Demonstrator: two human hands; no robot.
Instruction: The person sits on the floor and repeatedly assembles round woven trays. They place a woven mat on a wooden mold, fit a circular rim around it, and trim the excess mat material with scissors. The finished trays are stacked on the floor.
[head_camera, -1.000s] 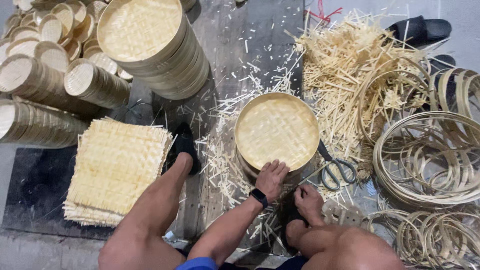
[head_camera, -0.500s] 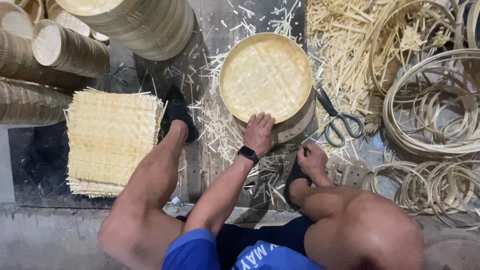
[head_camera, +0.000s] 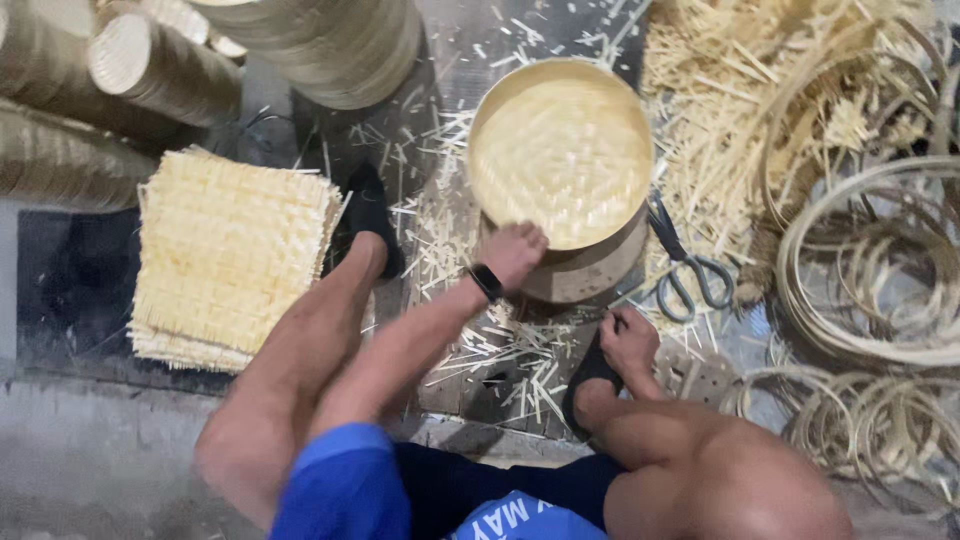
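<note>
Two hands low now: left hand (head_camera: 512, 255) stays curled on the near rim of the woven bamboo tray (head_camera: 560, 150) on the floor, right hand (head_camera: 628, 340) has dropped beside the scissors (head_camera: 685, 272), fingers folded, contents unclear.

Scissors (head_camera: 685, 270) just right of tray (head_camera: 560, 150); hoops (head_camera: 870, 260) crowd right; left gap seemingly passable.
</note>
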